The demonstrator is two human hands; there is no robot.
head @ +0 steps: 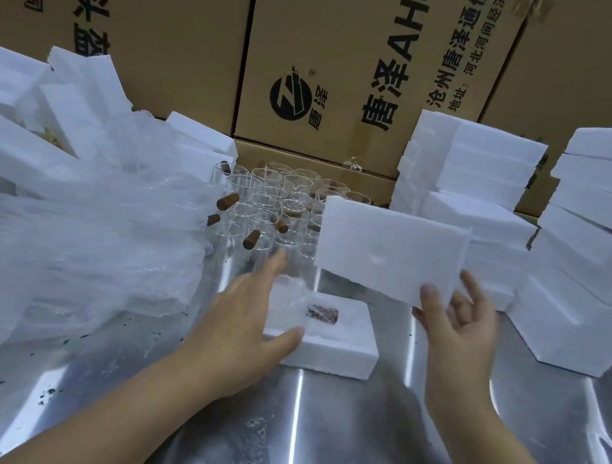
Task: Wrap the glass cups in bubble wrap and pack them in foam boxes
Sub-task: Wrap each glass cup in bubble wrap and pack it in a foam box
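Backdrop: brown cartons (pixel 193 28) printed with black Chinese characters stand in a wall along the far edge of the bench.
Surface: a shiny metal table (pixel 341 442), streaked with strip-light glare and dotted with dark specks on its left side.
Right side: foam stacks (pixel 601 243) rise in white columns, the nearest standing on the table just beside the right hand.
Left side: a loose foam pile (pixel 4 146) lies tumbled under and behind a crumpled clear plastic bag (pixel 48 247).
Centre back: bare glass cups (pixel 282 195) cluster in rows against the cartons, with brown corks (pixel 228 201) among them.
Box: a foam box (pixel 337 343) sits open in the middle of the table, with a wrapped cup (pixel 323 312) lying in its hollow.
Left hand (pixel 244 315): fingers straight and released, the thumb touching the box's near left edge.
Right hand (pixel 458 332): holds a foam lid (pixel 387 250) upright above the box, with the thumb on its lower right corner and the fingers loosely curled behind.
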